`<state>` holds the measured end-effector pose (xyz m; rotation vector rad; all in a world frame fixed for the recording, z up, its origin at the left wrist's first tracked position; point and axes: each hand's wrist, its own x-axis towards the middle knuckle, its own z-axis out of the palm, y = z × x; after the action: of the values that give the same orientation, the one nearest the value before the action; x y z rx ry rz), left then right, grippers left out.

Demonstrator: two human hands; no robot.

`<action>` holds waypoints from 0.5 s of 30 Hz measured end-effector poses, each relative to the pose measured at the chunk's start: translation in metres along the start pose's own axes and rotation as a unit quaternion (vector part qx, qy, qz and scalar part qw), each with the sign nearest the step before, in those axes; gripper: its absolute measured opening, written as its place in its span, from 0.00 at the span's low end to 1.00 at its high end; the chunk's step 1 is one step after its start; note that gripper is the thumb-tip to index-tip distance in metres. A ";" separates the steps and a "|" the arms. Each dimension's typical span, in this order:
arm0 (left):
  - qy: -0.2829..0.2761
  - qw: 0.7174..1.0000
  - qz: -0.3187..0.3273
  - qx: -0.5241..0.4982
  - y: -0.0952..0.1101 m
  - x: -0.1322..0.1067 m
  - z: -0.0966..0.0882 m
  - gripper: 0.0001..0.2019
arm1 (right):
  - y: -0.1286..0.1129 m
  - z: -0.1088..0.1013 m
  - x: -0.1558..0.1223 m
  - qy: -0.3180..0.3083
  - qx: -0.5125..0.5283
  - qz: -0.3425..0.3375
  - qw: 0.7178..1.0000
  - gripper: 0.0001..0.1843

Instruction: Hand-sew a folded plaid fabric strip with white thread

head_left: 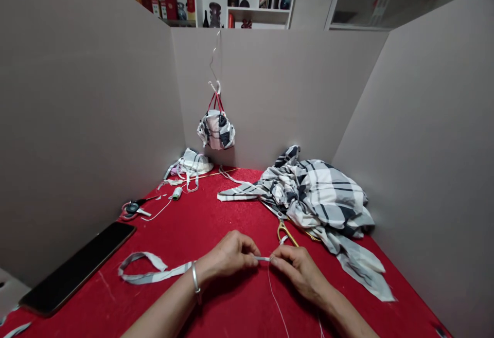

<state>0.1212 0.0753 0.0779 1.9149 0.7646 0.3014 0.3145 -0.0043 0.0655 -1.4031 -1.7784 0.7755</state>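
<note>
Over the red tablecloth (216, 225), my left hand (230, 255) pinches the end of a narrow grey-white fabric strip (150, 271); the strip trails left under my wrist and loops on the cloth. A thin bracelet circles that wrist. My right hand (297, 271) is closed in a pinch at the same strip end, fingertips almost touching the left ones. A thin white thread (275, 297) hangs from the right fingers toward me. Whether a needle is held is too small to see.
A heap of black-and-white plaid cloth (320, 194) lies at right, over gold-handled scissors (287, 232). A dark phone (77, 268) lies at left. Small snips (131, 208), a thread spool (176, 193) and scraps sit farther back. A fabric bundle (216, 128) hangs on the rear partition.
</note>
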 end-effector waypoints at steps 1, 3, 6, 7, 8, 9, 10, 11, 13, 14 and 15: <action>0.008 1.000 -0.004 -0.014 0.000 0.001 0.002 0.13 | 0.001 0.000 0.000 0.003 0.000 -0.002 1.000 0.14; 0.037 0.999 -0.007 -0.030 0.001 0.003 0.007 0.13 | 0.002 0.000 0.001 0.012 0.001 -0.003 1.000 0.13; 0.093 0.995 -0.003 -0.038 0.003 0.005 0.016 0.12 | 0.003 0.001 0.001 0.020 0.008 -0.002 1.000 0.14; 0.104 0.993 -0.005 -0.050 0.003 0.006 0.018 0.13 | 0.003 0.002 0.001 0.022 0.011 -0.002 1.000 0.14; 0.110 0.992 -0.010 -0.065 0.003 0.007 0.021 0.13 | 0.003 0.003 0.001 0.024 0.013 -0.001 1.000 0.15; 0.113 0.990 -0.016 -0.082 0.003 0.008 0.023 0.14 | 0.003 0.004 0.001 0.026 0.015 0.001 1.000 0.15; 0.113 0.989 -0.023 -0.095 0.002 0.008 0.025 0.14 | 0.003 0.005 0.001 0.028 0.017 0.003 0.999 0.15; 0.112 0.988 -0.028 -0.105 0.001 0.009 0.027 0.15 | 0.003 0.006 0.001 0.031 0.018 0.006 0.999 0.15; 0.113 0.986 -0.036 -0.116 -0.001 0.010 0.029 0.14 | 0.004 0.003 0.000 0.035 0.020 0.013 0.999 0.13; 0.114 0.985 -0.040 -0.121 -0.002 0.011 0.029 0.14 | 0.006 0.000 -0.001 0.047 0.019 0.025 0.998 0.12; 0.116 0.984 -0.042 -0.126 -0.003 0.011 0.029 0.13 | 0.007 -0.004 -0.001 0.067 0.016 0.046 0.997 0.12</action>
<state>0.1434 0.0625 0.0608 1.6209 0.9122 0.5487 0.3219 -0.0040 0.0622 -1.4883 -1.6017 0.7362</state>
